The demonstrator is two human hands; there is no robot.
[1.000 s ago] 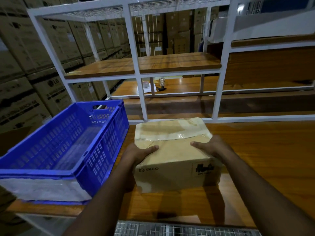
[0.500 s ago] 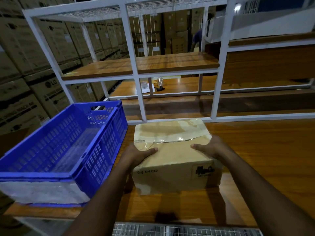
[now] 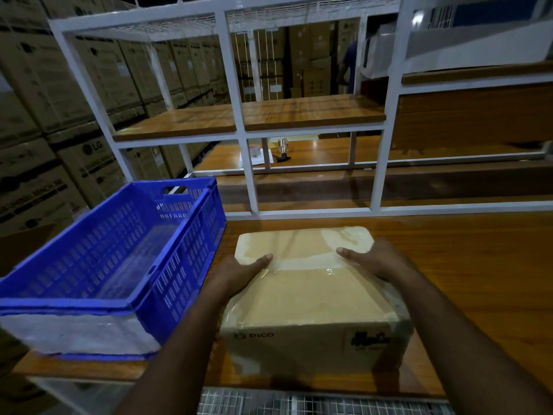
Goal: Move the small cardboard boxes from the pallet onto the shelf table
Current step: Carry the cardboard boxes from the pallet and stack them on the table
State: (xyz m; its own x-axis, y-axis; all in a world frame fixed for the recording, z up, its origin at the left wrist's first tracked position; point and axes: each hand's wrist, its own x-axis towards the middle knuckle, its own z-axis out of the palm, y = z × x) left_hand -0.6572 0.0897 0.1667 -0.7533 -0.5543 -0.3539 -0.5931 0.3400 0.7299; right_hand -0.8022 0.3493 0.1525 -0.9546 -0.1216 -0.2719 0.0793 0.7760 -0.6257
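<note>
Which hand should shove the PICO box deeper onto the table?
Right hand, probably: it grips the cardboard box beside bare wooden tabletop, while the left hand is squeezed against the blue crate.

Between the left hand (image 3: 239,274) and the right hand (image 3: 377,259) sits a cardboard box (image 3: 308,298), matt brown board wrapped in clear, glossy tape that wrinkles and catches light across its top. Under both hands the table top (image 3: 478,280) is wood with a smooth, varnished sheen and visible grain. Left of the left hand, the crate (image 3: 119,265) is blue plastic with slotted walls and a slight gloss. Beyond the hands, the shelf frame (image 3: 236,115) is white-painted metal, smooth, carrying polished wooden boards. Below the wrists runs a wire mesh (image 3: 299,404) panel, pale metal.
</note>
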